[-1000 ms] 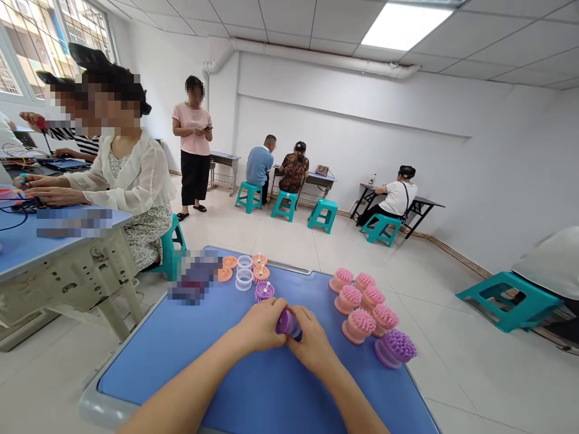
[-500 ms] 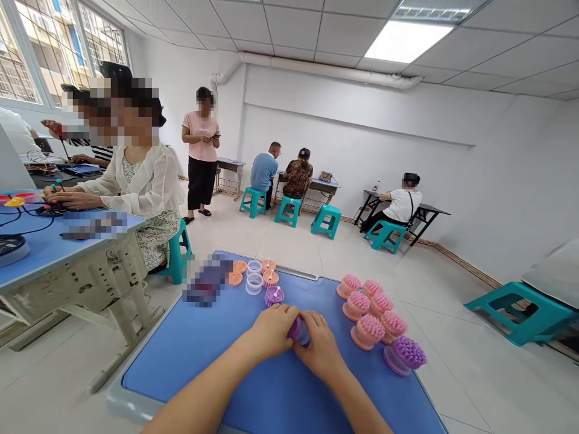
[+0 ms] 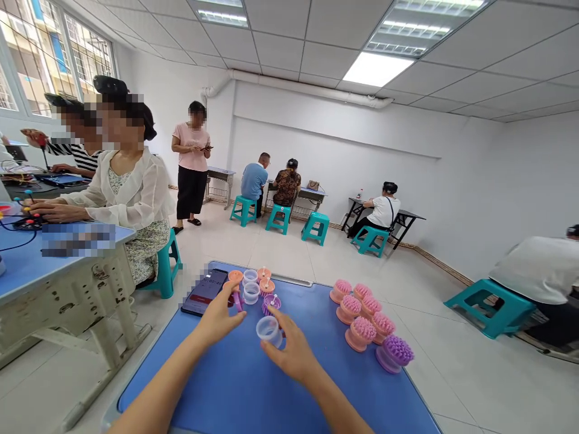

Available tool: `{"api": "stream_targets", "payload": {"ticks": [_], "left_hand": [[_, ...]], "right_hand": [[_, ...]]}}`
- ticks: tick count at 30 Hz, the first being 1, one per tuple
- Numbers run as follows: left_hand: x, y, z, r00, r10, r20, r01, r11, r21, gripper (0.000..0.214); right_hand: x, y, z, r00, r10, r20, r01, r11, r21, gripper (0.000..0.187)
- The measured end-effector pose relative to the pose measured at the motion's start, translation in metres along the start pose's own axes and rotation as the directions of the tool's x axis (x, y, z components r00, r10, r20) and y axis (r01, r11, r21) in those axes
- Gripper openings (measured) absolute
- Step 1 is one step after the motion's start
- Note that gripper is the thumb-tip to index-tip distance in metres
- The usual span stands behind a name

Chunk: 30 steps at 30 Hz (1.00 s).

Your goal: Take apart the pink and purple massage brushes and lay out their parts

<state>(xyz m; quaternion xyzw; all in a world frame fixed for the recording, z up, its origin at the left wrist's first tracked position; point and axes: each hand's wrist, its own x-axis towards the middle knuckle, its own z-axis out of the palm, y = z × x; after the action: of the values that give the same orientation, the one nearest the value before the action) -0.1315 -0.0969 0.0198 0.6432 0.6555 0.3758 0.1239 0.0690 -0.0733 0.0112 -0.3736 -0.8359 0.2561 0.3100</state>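
Observation:
My left hand (image 3: 221, 314) grips a purple disc-shaped cap (image 3: 237, 300) edge-on between thumb and fingers, beside the phone. My right hand (image 3: 292, 348) has its thumb and fingers around a clear plastic cup (image 3: 268, 328), its open rim facing up. Just beyond the right fingertips lies a purple bristle head (image 3: 270, 303), white stem upward. Two more clear cups (image 3: 251, 293) stand behind, with orange bristle heads (image 3: 266, 285) to their right. An orange cap (image 3: 235, 275) sits to their left; my left fingers partly hide that area.
Several pink-topped scalp brushes (image 3: 362, 331) and one purple scalp brush (image 3: 395, 353) stand along the right of the blue table (image 3: 312, 395). A phone (image 3: 203, 294) lies at the left edge. A person (image 3: 131, 181) sits at another table on the left; others are farther back.
My hands were together around the purple cap and clear cup. Now they are apart: the cap has moved left with my left hand, and the cup is at my right. The view has shifted.

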Motion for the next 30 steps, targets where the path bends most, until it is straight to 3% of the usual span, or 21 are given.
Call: {"api": "stream_targets", "payload": {"ticks": [4, 12, 19, 30], "left_hand": [[0.002, -0.014, -0.003, 0.983, -0.123, -0.137, 0.121, 0.992, -0.016, 0.056], [0.005, -0.02, -0.001, 0.983, -0.133, -0.126, 0.14, 0.989, 0.051, 0.049], [0.005, -0.019, 0.0, 0.983, -0.171, -0.063, 0.177, 0.979, 0.103, 0.047], [0.002, -0.011, -0.01, 0.977, -0.208, -0.038, 0.212, 0.956, 0.205, 0.045]], "right_hand": [[0.019, -0.016, 0.022, 1.0, 0.005, 0.021, -0.003, 0.998, -0.069, 0.046], [0.041, 0.0, 0.053, 0.998, 0.061, -0.032, -0.064, 0.994, -0.087, 0.045], [0.04, 0.003, 0.051, 0.998, 0.054, -0.013, -0.056, 0.961, -0.272, 0.046], [0.041, -0.003, 0.051, 0.999, 0.045, -0.023, -0.051, 0.912, -0.408, 0.041]]}}
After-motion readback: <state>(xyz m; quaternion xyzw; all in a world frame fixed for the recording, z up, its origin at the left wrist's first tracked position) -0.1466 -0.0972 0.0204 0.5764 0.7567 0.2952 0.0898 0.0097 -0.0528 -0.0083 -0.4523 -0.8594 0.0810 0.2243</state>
